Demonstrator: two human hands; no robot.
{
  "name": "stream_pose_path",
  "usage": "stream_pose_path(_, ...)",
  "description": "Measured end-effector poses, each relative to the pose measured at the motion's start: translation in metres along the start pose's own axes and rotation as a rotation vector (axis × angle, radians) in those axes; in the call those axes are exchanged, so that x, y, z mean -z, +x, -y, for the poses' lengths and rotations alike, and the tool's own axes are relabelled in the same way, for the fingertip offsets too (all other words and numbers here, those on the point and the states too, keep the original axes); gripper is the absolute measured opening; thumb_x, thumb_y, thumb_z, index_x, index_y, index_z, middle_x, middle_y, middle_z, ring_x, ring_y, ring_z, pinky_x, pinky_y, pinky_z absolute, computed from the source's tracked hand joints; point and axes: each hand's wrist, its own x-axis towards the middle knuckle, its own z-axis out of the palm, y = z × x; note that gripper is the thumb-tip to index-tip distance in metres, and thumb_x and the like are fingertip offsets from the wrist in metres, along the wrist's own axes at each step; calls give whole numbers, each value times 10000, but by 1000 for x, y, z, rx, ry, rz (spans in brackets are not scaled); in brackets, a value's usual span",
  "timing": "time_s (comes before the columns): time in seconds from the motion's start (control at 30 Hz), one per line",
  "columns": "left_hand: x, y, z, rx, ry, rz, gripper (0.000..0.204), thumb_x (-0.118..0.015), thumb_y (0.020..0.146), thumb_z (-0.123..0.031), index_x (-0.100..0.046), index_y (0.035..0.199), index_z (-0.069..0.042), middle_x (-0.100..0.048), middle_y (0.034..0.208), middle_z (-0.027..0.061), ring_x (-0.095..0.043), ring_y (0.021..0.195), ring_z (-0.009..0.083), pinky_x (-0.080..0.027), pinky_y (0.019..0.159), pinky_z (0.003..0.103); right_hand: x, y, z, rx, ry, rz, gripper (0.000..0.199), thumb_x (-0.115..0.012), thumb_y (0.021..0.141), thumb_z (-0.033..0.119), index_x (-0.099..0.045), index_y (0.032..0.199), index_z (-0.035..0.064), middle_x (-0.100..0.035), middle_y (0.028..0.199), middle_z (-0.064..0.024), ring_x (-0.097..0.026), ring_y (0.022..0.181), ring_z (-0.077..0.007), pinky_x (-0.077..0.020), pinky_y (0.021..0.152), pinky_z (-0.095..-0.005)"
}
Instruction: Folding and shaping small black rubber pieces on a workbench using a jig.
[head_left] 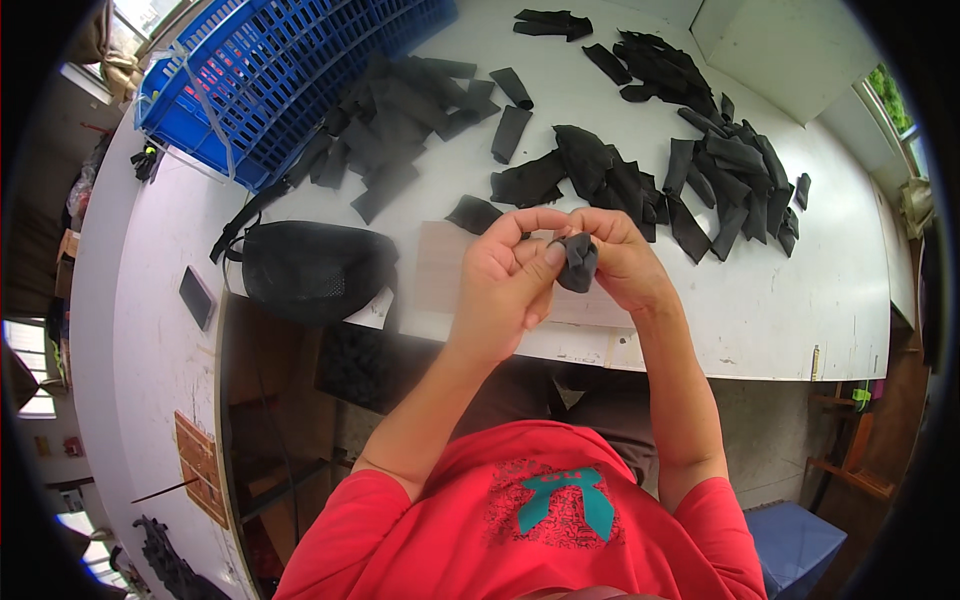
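Close to the table's front edge, my left hand and my right hand meet over a small dark grey fabric piece. It is bunched up, and both hands' fingertips pinch it. Part of it is hidden by the fingers. Just beyond my hands lies a heap of black fabric pieces, with one loose fabric piece beside my left fingers.
More black fabric piles lie at the right, and grey fabric pieces spread beside a blue plastic basket. A black mesh bag sits left of my hands. On the left-hand surface rests a phone-like dark slab.
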Motion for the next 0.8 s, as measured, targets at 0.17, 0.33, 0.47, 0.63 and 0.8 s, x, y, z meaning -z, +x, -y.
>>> stream_pose_path(0.17,26,-4,23,-79,277,-111,263,-547,824,-92,-449,1053,-6,-577,792,70,-352,394,23,-283,370,158,4,5,-20,6,10,76,247,-596,796,287,-536,702,66,-495,626,35,-412,545,-53,-336,498,-179)
stream_pose_path(0.33,26,8,6,116,-286,-63,249,-502,834,-44,-449,1075,-13,-568,784,78,-345,386,43,-292,378,166,5,1,-13,17,-39,-15,209,-580,809,236,-534,705,60,-512,677,31,-422,584,-49,-361,534,-193)
stream_pose_path(0.47,-19,-5,-6,-213,402,-8,254,-466,851,-33,-432,1097,22,-562,706,65,-388,377,49,-305,367,173,-3,4,17,51,55,53,173,-562,810,199,-550,711,58,-506,655,45,-418,592,-34,-347,537,-182)
stream_pose_path(0.63,19,0,18,-118,398,-137,248,-512,844,-79,-437,1059,20,-561,677,53,-405,389,51,-316,366,179,14,7,-32,5,-55,32,184,-576,809,208,-550,731,44,-510,668,29,-425,578,-52,-362,541,-188)
stream_pose_path(0.8,40,4,24,-1,11,-137,242,-500,833,-49,-441,1059,14,-568,718,78,-380,374,50,-305,364,181,8,-3,-36,-21,-9,-35,212,-571,818,217,-537,710,38,-507,647,19,-427,566,-61,-363,530,-196)
